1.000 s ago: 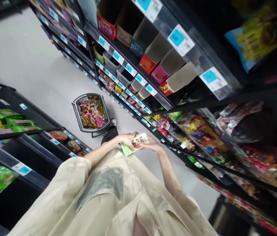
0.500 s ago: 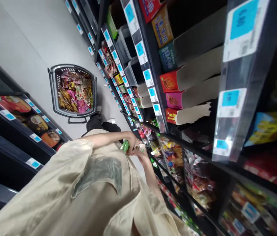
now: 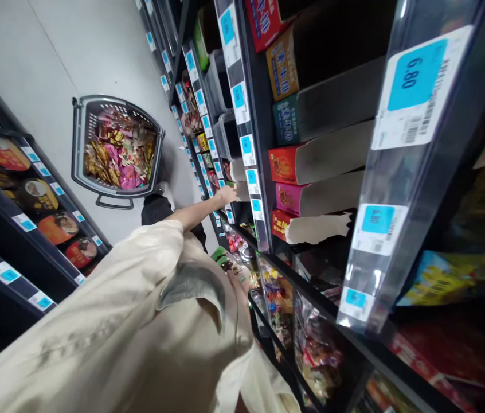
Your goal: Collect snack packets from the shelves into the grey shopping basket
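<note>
My left hand (image 3: 226, 195) is stretched out to the edge of a low shelf, beside a pale carton (image 3: 239, 190) and blue price tags. Its fingers are too small to read. My right hand (image 3: 241, 279) stays close to my beige shirt, closed on a few small snack packets (image 3: 224, 259), one green and one pale with dark print. Below that hand are shelf bins of wrapped sweets (image 3: 277, 293).
A grey shopping basket (image 3: 79, 133) full of colourful snack packets stands on the pale floor in the aisle. Dark shelving (image 3: 263, 172) with boxed goods and price tags runs along the right. Another rack with bowl noodles (image 3: 55, 225) lines the left.
My left hand left the packets and reached out to the shelf edge. My right hand kept the packets near my body. The view turned further toward the right-hand shelves.
</note>
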A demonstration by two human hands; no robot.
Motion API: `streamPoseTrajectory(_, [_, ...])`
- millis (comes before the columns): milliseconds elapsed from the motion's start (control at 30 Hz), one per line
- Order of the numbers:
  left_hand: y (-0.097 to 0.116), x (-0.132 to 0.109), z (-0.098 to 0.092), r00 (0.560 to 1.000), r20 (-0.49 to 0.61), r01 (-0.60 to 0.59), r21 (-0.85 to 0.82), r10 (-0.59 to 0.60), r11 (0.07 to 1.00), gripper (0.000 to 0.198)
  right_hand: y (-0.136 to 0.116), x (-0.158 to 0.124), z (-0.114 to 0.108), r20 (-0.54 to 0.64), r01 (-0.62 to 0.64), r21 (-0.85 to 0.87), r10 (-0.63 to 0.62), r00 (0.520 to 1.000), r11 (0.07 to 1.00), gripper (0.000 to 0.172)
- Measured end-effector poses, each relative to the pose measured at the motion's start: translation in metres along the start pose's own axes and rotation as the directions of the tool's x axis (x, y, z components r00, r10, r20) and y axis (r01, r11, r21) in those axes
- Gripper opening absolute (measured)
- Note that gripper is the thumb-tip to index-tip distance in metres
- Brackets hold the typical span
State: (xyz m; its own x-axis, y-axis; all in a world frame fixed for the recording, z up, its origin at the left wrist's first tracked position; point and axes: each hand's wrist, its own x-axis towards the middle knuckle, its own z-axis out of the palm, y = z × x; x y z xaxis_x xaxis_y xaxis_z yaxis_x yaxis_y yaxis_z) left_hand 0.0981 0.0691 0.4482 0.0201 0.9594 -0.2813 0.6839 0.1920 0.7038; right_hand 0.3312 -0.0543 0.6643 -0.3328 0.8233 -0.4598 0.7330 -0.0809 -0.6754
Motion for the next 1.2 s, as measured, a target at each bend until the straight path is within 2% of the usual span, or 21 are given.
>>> streamPoseTrajectory(133, [0.01,0.004,0.013,0.996,0.004,-0.09,0.048,0.09,0.995,0.028,0.004,0.01,-0.003,-0.022,0.046,-0.054,-0.047,0.999,0.997,0.051])
streamPoseTrajectory(200, [0.014,-0.003,0.019,0.992,-0.012,-0.128,0.067,0.129,0.989,0.029,0.008,0.014,-0.003,-0.061,0.064,-0.093,-0.07,0.996,0.994,0.049])
streamPoseTrajectory(267, [0.017,-0.015,0.024,0.988,-0.027,-0.147,0.087,0.15,0.985,0.031,0.011,0.019,0.0,-0.151,0.063,-0.148,-0.086,0.985,0.987,0.049])
streamPoseTrajectory(333, [0.018,-0.029,0.029,0.987,-0.041,-0.152,0.104,0.157,0.983,0.033,0.011,0.03,0.008,-0.266,0.094,-0.22,-0.153,0.952,0.971,0.052])
streamPoseTrajectory(400, [0.016,-0.044,0.032,0.987,-0.052,-0.148,0.115,0.155,0.982,0.033,0.008,0.047,0.021,-0.357,0.174,-0.292,-0.276,0.892,0.94,0.052])
streamPoseTrajectory(500, [0.011,-0.065,0.035,0.988,-0.059,-0.135,0.121,0.143,0.983,0.031,0.0,0.084,0.044,-0.382,0.286,-0.398,-0.441,0.813,0.872,0.047])
streamPoseTrajectory(567, [0.007,-0.077,0.036,0.989,-0.062,-0.127,0.123,0.135,0.984,0.032,-0.006,0.112,0.058,-0.338,0.287,-0.52,-0.502,0.796,0.805,0.044])
streamPoseTrajectory(633, [0.001,-0.086,0.034,0.99,-0.064,-0.12,0.125,0.129,0.985,0.033,-0.011,0.14,0.068,-0.239,0.262,-0.636,-0.508,0.828,0.726,0.042])
streamPoseTrajectory(700, [-0.005,-0.092,0.032,0.99,-0.068,-0.111,0.126,0.121,0.986,0.033,-0.015,0.164,0.076,-0.141,0.223,-0.718,-0.45,0.882,0.66,0.04])
streamPoseTrajectory(800, [-0.013,-0.095,0.025,0.991,-0.085,-0.088,0.122,0.099,0.989,0.036,-0.021,0.184,0.081,-0.114,0.116,-0.798,-0.337,0.934,0.591,0.04])
streamPoseTrajectory(933, [-0.018,-0.094,0.018,0.989,-0.114,-0.088,0.087,0.098,0.992,0.033,-0.024,0.189,0.078,-0.083,0.075,-0.849,-0.272,0.959,0.523,0.04])
streamPoseTrajectory(1033, [-0.016,-0.095,0.019,0.986,-0.114,-0.117,0.061,0.123,0.991,0.03,-0.026,0.197,0.08,-0.064,0.016,-0.877,-0.151,0.986,0.479,0.042])
streamPoseTrajectory(1133, [-0.012,-0.098,0.023,0.986,-0.104,-0.127,0.047,0.131,0.991,0.028,-0.03,0.22,0.089,-0.08,-0.051,-0.884,-0.043,0.996,0.465,0.04])
streamPoseTrajectory(1200, [-0.011,-0.099,0.026,0.987,-0.098,-0.122,0.044,0.126,0.992,0.025,-0.032,0.238,0.095,-0.07,-0.046,-0.878,-0.032,0.997,0.476,0.036])
